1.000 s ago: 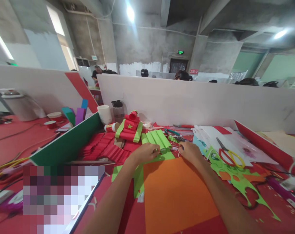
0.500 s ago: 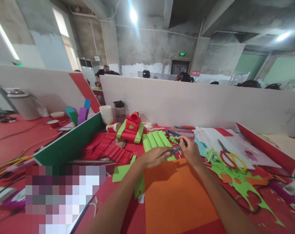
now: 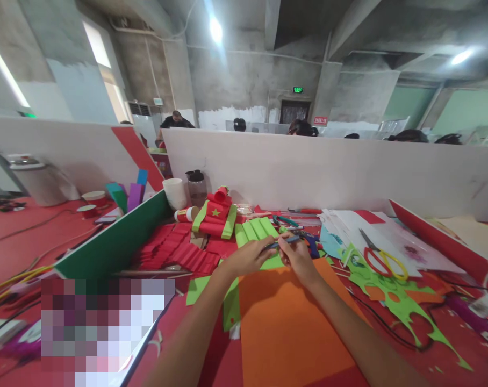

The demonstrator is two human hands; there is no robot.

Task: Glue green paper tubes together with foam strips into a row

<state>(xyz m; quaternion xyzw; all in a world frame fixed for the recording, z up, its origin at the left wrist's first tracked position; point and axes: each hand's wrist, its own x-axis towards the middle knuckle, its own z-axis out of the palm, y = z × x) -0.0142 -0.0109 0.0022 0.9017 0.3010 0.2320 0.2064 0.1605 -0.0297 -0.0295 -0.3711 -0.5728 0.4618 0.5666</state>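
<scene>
My left hand (image 3: pixel 250 257) and my right hand (image 3: pixel 297 256) meet above the far edge of an orange paper sheet (image 3: pixel 292 322). Both pinch a thin dark blue stick, perhaps a pen (image 3: pixel 283 242), held level between them. Just behind the hands lie several green paper rolls (image 3: pixel 254 231) side by side. Further back stands a red paper model with green bands and a yellow star (image 3: pixel 215 213). Green paper pieces (image 3: pixel 203 287) poke out from under the orange sheet at its left.
Red-and-yellow scissors (image 3: pixel 379 258) lie on white papers at right, above green paper offcuts (image 3: pixel 405 306). Folded red paper strips (image 3: pixel 175 248), a white cup (image 3: pixel 174 192) and a dark bottle (image 3: pixel 196 186) sit at left back. White partitions (image 3: pixel 332 172) wall the desk; other people sit beyond.
My right hand picked up the thin dark stick and drew left toward my left hand; both hands now grip it. The camera tilted slightly.
</scene>
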